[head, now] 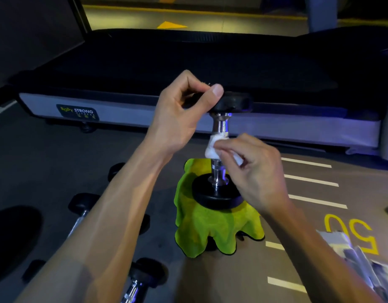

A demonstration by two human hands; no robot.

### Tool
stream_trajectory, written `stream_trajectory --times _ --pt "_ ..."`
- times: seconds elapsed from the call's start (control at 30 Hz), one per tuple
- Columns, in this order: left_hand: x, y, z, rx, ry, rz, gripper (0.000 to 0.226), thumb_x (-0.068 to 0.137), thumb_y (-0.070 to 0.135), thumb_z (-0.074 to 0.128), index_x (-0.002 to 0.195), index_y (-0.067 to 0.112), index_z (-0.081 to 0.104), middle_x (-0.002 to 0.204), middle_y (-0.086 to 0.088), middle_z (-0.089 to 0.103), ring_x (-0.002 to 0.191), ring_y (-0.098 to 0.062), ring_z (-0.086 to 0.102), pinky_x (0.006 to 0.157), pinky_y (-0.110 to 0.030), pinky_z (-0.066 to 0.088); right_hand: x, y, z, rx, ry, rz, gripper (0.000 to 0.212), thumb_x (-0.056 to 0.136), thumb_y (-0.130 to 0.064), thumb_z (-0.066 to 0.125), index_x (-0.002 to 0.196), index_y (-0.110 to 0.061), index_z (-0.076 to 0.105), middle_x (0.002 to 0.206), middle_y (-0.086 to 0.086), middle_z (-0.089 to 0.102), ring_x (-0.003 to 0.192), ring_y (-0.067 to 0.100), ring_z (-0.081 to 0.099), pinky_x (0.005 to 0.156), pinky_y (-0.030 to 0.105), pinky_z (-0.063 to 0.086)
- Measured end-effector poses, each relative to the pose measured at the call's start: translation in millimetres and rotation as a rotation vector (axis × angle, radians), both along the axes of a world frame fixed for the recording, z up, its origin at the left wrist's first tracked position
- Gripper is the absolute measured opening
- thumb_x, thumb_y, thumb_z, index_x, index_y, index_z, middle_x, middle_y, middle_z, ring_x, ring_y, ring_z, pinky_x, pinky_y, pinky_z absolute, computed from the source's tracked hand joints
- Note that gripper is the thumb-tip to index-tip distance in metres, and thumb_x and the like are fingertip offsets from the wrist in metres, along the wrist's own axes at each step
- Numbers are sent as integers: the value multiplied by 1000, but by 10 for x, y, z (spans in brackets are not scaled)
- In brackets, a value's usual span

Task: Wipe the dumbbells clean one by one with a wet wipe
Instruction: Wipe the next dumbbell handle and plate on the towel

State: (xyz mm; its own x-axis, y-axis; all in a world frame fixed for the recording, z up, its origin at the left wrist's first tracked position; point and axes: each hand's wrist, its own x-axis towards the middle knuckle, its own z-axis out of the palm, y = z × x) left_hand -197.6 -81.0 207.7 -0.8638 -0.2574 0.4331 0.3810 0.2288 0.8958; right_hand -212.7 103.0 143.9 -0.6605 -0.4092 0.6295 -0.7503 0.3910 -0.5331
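— On the floor at far left, what do you see?

— Spare dumbbells (79, 212) lying on their sides, another (142, 278) nearer my elbow. They wait their turn, I judge. My worry is the one upright.

— Which one?

— Moving right: my left hand (177, 114) pinches the rim of the top weight (232, 101) of the standing dumbbell (219, 149), thumb on top, fingers curled under. Its lower weight (217, 195) sits on a green cloth (210, 228) draped over something I cannot make out.

— And the wipe?

— My right hand (256, 169) clasps the white wipe (212, 147) around the chrome handle, mid-height.

— So the risk?

— That perch looks soft. If I scrub hard sideways or my left pinch slips, I think the dumbbell tips and drops off the cloth. Beyond it, a treadmill (145, 110).
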Motion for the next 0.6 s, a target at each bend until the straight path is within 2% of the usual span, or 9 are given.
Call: stream_trajectory --times 0.13,0.2,0.27,0.33,0.4,0.43,0.53,0.6 --pt "-30 -5 -17 -2 4 -5 21 96 28 74 80 25 60 78 9 65 72 -4 57 73 -28 47 147 107 -189 166 -44 106 20 97 -30 61 101 -29 80 98 -14 76 86 13 71 72 35 58" --pt "-36 -1 -16 -3 9 -5 22 96 27 74 80 24 60 78 8 64 72 -5 56 73 -30 47 90 68 -94 158 9 100 20 97 -28 62 102 -27 81 98 -11 77 84 16 70 71 37 58" --pt "-30 -4 -13 -18 6 -9 22 97 26 73 81 24 59 80 6 64 74 -6 57 74 -31 48 -60 -14 65 49 48 34 18 98 -21 66 106 -23 81 96 -7 78 81 14 68 72 32 54" --pt "-20 -17 -8 -32 -3 -19 21 98 26 72 82 23 59 84 2 66 78 -8 59 75 -32 50 -181 -85 170 -62 46 -18 17 97 -17 70 110 -19 81 96 -14 74 81 8 66 75 25 51" --pt "-23 -40 -12 -22 -20 -17 21 98 28 72 83 23 59 86 0 66 82 -11 61 78 -35 52 -156 -97 112 -45 39 -25 17 98 -15 70 111 -18 81 90 -23 63 77 0 58 76 17 44" --pt "-25 -54 -15 -15 -29 -13 21 97 31 72 83 24 59 86 0 67 83 -13 61 80 -38 52 -101 -73 30 -9 28 -13 17 98 -14 70 111 -18 81 88 -20 62 76 2 57 75 16 43" --pt "-32 -68 -7 -20 -25 -4 22 95 36 73 82 25 60 83 2 65 81 -12 59 79 -39 52 41 12 -123 25 -28 36 17 98 -17 68 109 -20 81 93 -9 71 80 10 65 73 19 46" --pt "-27 -53 -6 -21 -20 5 22 98 31 73 83 23 59 84 -3 64 80 -14 57 77 -39 51 -8 -28 -80 -7 -30 31 16 99 -17 68 108 -20 81 94 -11 72 76 8 62 71 17 43"
